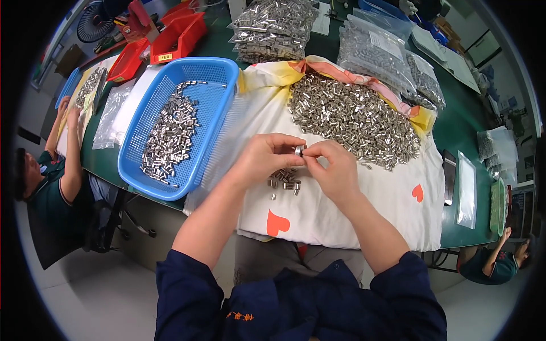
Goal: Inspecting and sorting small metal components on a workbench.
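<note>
bright even light; sharp centre; fisheye-bent edges

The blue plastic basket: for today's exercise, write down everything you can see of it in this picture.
The blue basket is a shallow rectangular tray of bright blue plastic with perforated walls and floor and a rounded rim. It lies flat on the green table, turned at an angle, its near corner past the table's edge. Small silvery metal tubes lie in a loose band along its floor, the rest bare. Its right side meets the white heart-printed cloth. No hand touches it.
</note>
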Demonstrator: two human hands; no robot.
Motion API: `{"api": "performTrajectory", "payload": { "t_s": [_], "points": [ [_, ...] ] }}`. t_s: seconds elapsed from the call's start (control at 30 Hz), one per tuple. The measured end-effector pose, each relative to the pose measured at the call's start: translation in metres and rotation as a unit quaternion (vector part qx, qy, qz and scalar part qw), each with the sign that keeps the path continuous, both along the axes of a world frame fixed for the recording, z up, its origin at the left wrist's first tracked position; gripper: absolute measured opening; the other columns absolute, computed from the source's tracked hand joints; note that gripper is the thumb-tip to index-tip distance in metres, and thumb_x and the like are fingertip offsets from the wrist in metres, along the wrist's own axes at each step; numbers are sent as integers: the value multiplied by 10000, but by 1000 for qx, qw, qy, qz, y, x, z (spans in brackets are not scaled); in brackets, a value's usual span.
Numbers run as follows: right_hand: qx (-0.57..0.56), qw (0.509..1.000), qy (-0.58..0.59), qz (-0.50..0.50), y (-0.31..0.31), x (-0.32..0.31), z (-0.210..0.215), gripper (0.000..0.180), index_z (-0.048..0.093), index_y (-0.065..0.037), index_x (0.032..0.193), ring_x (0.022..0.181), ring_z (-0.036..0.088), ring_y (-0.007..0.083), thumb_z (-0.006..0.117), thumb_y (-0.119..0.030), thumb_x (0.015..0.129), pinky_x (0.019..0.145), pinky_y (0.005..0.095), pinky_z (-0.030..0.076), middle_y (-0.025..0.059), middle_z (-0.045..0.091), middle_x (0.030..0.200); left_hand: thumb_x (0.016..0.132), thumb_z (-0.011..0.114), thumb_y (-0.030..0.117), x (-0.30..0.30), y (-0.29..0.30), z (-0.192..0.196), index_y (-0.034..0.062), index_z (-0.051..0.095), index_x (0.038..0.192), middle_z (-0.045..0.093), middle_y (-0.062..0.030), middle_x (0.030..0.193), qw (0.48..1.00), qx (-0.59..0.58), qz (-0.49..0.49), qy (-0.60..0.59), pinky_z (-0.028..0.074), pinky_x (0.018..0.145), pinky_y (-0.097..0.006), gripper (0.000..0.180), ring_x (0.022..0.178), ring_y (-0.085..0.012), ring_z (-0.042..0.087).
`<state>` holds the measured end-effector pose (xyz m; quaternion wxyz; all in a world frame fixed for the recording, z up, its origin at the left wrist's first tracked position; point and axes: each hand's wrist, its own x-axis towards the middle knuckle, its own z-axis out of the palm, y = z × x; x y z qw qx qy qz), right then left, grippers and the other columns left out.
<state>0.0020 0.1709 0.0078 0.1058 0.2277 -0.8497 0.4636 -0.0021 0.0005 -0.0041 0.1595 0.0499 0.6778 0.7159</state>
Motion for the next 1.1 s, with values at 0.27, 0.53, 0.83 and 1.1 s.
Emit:
{"api": "performTrajectory", "payload": {
  "t_s": [0.27, 0.53, 0.83, 1.1],
  "points": [
    [24, 994, 101, 13, -1, -1, -3, 79, 568, -23, 746, 691, 542, 260, 601, -10, 676, 619, 345, 434, 78, 576, 717, 712, 691, 45, -2, 0, 0, -6, 602, 1023, 623, -11, 790, 1000, -14, 2, 0, 457, 628, -182, 328, 696, -46, 549],
    [33, 996, 77, 2, -3, 0, -3, 78, 571, -25, 750, 693, 542, 268, 601, -13, 679, 625, 347, 436, 87, 578, 719, 710, 690, 39, -2, -1, 1, -6, 600, 1028, 623, -13, 787, 999, -32, 2, 1, 463, 628, -186, 333, 702, -47, 556],
    [-223, 909, -348, 57, 14, -11, -3, 91, 614, -5, 851, 692, 550, 59, 608, -35, 766, 621, 193, 444, 9, 614, 793, 702, 686, 23, -2, -2, 7, 2, 602, 1033, 617, -14, 801, 1000, -3, -26, -7, 458, 621, -187, 342, 705, -51, 557],
    [-224, 888, -399, 56, 13, -14, -5, 82, 603, 0, 856, 689, 530, 63, 598, -28, 779, 630, 189, 442, 12, 593, 776, 688, 702, 33, -5, -1, 1, -6, 607, 1017, 620, -30, 798, 999, -27, -20, 2, 467, 619, -198, 345, 699, -59, 560]
  ]
}}
